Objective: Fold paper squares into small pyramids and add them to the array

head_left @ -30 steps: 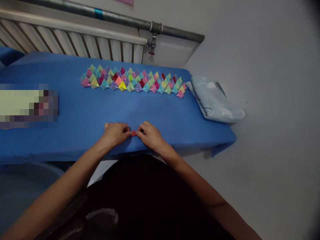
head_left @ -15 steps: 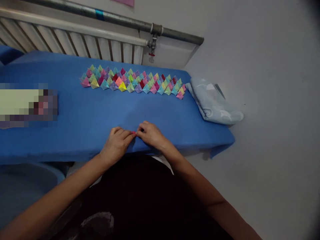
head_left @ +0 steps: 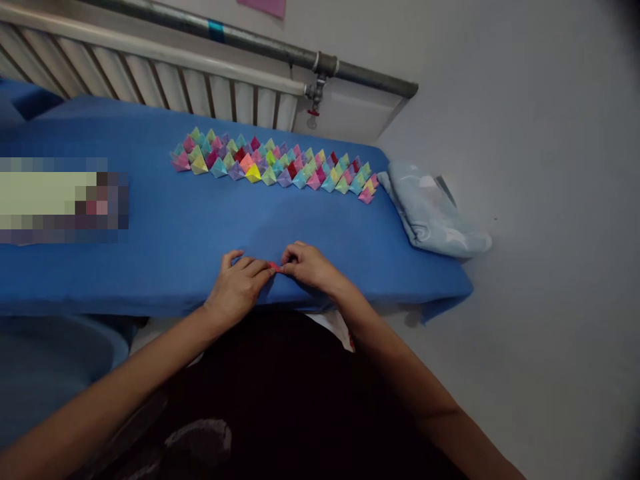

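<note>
A small red-pink piece of folded paper (head_left: 275, 267) lies between my hands, near the front edge of the blue-covered surface. My left hand (head_left: 239, 280) pinches its left end, with the thumb and fingertips pressed together. At the other end, my right hand (head_left: 306, 265) is closed with finger and thumb on the paper's tip. Most of the paper is hidden under the fingers, so its full shape does not show. Beyond the hands stand rows of small folded paper pieces (head_left: 269, 175) in pink, yellow, green, blue and purple.
A folded light-blue patterned cloth (head_left: 435, 213) lies at the right end of the blue cover (head_left: 165, 267). A blurred-out object (head_left: 45, 200) sits at left. Behind run a radiator (head_left: 170, 87) and a pipe with a valve (head_left: 316, 93). A blue tub (head_left: 55, 367) is below left.
The view has shifted slightly, moving the scene rightward in the picture. More of the red-pink paper shows between my fingers, and my left index finger is lifted a little.
</note>
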`<move>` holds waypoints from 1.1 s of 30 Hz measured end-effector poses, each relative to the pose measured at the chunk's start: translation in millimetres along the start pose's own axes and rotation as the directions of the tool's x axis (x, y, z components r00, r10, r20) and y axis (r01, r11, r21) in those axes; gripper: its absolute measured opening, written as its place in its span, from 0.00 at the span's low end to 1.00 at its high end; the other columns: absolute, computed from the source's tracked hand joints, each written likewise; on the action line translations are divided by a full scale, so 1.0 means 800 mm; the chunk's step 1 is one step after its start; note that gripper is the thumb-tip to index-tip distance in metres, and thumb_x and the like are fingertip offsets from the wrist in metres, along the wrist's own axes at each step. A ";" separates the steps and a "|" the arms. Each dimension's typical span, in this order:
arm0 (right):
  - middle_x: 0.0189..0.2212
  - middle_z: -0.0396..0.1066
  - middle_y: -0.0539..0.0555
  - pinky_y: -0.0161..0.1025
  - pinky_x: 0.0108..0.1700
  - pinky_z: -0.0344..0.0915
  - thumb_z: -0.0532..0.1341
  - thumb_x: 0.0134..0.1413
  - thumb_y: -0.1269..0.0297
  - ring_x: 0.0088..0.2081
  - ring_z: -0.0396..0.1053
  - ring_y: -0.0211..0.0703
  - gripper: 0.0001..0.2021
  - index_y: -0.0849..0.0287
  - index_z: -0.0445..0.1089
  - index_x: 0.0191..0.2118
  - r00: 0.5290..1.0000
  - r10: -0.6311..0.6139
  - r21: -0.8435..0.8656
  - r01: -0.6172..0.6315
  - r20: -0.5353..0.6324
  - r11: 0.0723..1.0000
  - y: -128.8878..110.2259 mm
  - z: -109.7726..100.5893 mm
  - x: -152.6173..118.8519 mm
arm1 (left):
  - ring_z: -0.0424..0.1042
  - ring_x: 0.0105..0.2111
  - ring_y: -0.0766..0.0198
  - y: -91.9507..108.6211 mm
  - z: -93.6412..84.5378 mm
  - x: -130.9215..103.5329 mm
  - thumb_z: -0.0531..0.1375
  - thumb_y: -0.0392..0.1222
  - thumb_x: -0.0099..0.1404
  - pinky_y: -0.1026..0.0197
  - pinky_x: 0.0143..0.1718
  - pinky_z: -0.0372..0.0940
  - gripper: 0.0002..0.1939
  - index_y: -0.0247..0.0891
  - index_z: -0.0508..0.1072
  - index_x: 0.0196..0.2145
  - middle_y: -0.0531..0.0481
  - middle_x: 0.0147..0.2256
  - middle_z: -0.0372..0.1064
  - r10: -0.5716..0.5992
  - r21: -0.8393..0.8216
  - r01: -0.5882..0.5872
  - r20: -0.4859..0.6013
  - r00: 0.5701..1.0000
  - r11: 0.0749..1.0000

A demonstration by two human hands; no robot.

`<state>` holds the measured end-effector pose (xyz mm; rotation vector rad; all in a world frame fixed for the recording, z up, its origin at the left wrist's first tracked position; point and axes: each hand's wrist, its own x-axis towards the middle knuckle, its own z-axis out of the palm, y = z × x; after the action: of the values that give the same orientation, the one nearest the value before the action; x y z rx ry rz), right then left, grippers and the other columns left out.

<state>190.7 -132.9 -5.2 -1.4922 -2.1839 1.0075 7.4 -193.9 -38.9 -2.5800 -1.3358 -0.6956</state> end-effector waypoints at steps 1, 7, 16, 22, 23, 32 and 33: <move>0.30 0.62 0.47 0.33 0.35 0.57 0.65 0.50 0.72 0.30 0.60 0.33 0.05 0.60 0.68 0.27 1.000 -0.001 -0.022 0.001 0.006 1.000 -0.001 -0.001 0.001 | 0.72 0.39 0.59 0.000 0.000 0.000 0.49 0.30 0.69 0.44 0.53 0.57 0.17 0.41 0.75 0.45 0.48 0.44 0.77 0.002 0.003 -0.002 -0.004 1.000 1.000; 0.27 0.64 0.46 0.34 0.34 0.57 0.63 0.47 0.75 0.29 0.61 0.34 0.06 0.59 0.67 0.27 1.000 -0.005 -0.020 0.005 0.011 1.000 -0.012 -0.003 0.003 | 0.72 0.39 0.59 0.000 0.000 0.000 0.50 0.29 0.69 0.45 0.53 0.57 0.17 0.42 0.75 0.46 0.48 0.44 0.77 0.019 0.027 -0.019 -0.010 1.000 0.999; 0.25 0.67 0.47 0.33 0.33 0.58 0.56 0.52 0.77 0.29 0.63 0.36 0.08 0.57 0.64 0.29 1.000 -0.021 0.008 0.021 -0.018 1.000 -0.028 0.016 0.000 | 0.74 0.42 0.60 -0.008 0.006 -0.011 0.49 0.30 0.70 0.47 0.54 0.56 0.16 0.42 0.72 0.49 0.47 0.45 0.77 0.037 -0.041 -0.039 -0.057 0.998 0.998; 0.24 0.67 0.46 0.32 0.30 0.59 0.61 0.50 0.74 0.27 0.63 0.34 0.06 0.57 0.63 0.29 0.997 0.047 0.045 -0.050 0.060 0.998 -0.029 0.012 0.004 | 0.74 0.44 0.58 -0.022 0.004 -0.023 0.50 0.33 0.71 0.47 0.53 0.58 0.15 0.40 0.73 0.49 0.45 0.45 0.77 0.053 -0.051 -0.057 -0.076 0.996 0.997; 0.24 0.67 0.46 0.32 0.30 0.59 0.61 0.50 0.74 0.26 0.63 0.34 0.06 0.57 0.63 0.29 0.996 0.052 0.042 -0.055 0.069 0.998 -0.030 0.012 0.004 | 0.73 0.45 0.57 -0.023 0.005 -0.024 0.50 0.33 0.71 0.47 0.52 0.59 0.15 0.39 0.73 0.49 0.44 0.45 0.77 0.060 -0.053 -0.064 -0.085 0.995 0.997; 0.20 0.63 0.43 0.28 0.24 0.56 0.64 0.50 0.71 0.23 0.62 0.31 0.07 0.58 0.64 0.29 0.980 0.144 0.015 -0.148 0.139 0.989 -0.037 0.009 0.012 | 0.72 0.42 0.56 -0.021 0.005 -0.024 0.50 0.32 0.71 0.51 0.44 0.61 0.15 0.34 0.73 0.49 0.42 0.44 0.76 0.077 -0.049 -0.083 -0.108 0.991 0.995; 0.19 0.62 0.43 0.28 0.23 0.56 0.64 0.50 0.71 0.22 0.62 0.31 0.08 0.58 0.63 0.29 0.974 0.166 0.015 -0.171 0.151 0.985 -0.038 0.009 0.014 | 0.72 0.42 0.56 -0.021 0.004 -0.024 0.49 0.32 0.71 0.51 0.43 0.61 0.16 0.34 0.73 0.49 0.42 0.44 0.76 0.078 -0.039 -0.082 -0.095 0.992 0.996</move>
<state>160.9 -131.8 9.8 -1.6612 -2.1598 1.2368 -14.0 -196.8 -52.0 -2.5829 -1.1959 -0.8277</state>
